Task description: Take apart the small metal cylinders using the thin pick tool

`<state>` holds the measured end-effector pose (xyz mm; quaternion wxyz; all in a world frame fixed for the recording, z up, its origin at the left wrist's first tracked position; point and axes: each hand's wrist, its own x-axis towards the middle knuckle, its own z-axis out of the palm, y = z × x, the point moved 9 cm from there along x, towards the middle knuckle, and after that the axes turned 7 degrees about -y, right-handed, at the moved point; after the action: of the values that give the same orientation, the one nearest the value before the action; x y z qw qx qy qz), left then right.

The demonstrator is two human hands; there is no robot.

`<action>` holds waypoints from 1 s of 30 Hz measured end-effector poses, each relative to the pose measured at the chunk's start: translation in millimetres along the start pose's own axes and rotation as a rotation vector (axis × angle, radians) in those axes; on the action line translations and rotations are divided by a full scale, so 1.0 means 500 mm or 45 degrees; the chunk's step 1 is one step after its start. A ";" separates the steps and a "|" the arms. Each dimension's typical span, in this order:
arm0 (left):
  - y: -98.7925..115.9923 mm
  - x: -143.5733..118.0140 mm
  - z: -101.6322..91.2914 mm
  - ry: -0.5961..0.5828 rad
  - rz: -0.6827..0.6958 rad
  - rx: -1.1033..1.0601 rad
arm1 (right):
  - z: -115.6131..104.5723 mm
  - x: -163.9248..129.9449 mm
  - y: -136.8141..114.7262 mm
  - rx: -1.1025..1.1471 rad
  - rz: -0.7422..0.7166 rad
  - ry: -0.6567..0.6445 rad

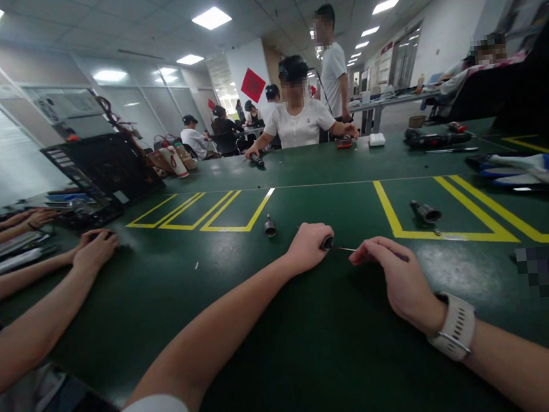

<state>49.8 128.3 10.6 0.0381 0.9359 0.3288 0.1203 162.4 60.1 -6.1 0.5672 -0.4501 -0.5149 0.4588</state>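
Observation:
Closed around a dark, hollow-ended metal fitting (326,243), my left hand (309,248) rests at the middle of the green table (266,335). My right hand (399,278), wearing a pale watch strap, pinches a thin metal tool (345,248). Its slim shaft points at the open end of the fitting; whether they touch I cannot tell. A dark end of the tool (401,257) shows beyond my fingers. Left of my left hand, a cup-shaped metal fitting with a narrow tip (269,227) stands upright. A similar fitting (426,212) lies inside a yellow-taped outline at the right.
Yellow tape outlines (226,228) mark both sides of the table. A tiny metal piece (437,233) lies by the right outline. Blue-white gloves (526,171) and a dark power tool (434,137) are farther right. Another person's hand (94,246) rests at left; someone sits opposite (299,124).

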 end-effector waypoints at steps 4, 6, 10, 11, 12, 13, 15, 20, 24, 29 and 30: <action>0.000 -0.001 0.000 -0.012 -0.016 -0.010 | 0.001 -0.003 -0.005 -0.012 0.003 -0.005; -0.001 -0.001 0.001 -0.018 -0.030 -0.012 | 0.004 -0.005 -0.005 -0.024 0.018 -0.024; -0.006 -0.004 -0.002 0.014 -0.049 -0.060 | 0.003 -0.004 -0.002 -0.035 0.050 -0.019; -0.007 -0.005 -0.005 0.030 -0.048 -0.083 | 0.001 -0.003 0.000 -0.041 0.062 -0.005; -0.007 -0.006 -0.007 0.048 -0.042 -0.109 | -0.001 -0.003 0.002 -0.050 0.078 0.007; -0.007 -0.008 -0.010 0.065 -0.030 -0.138 | -0.001 -0.002 0.005 -0.060 0.095 0.011; -0.003 -0.009 -0.013 0.082 0.017 -0.213 | 0.000 0.000 0.010 -0.087 0.118 0.008; 0.003 -0.009 -0.006 0.020 0.076 -0.419 | -0.003 0.005 0.019 -0.124 0.108 0.013; 0.008 -0.009 -0.005 -0.007 0.100 -0.515 | -0.003 0.004 0.024 -0.108 0.112 0.001; 0.008 -0.008 -0.005 -0.008 0.099 -0.561 | 0.001 0.005 0.018 -0.116 0.105 0.010; 0.008 -0.007 -0.004 -0.015 0.092 -0.552 | 0.002 0.006 0.017 -0.115 0.107 0.008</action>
<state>49.0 123.2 12.3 0.2360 0.9177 0.2614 0.1839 160.9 64.4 -14.1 0.5283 -0.4979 -0.5139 0.4569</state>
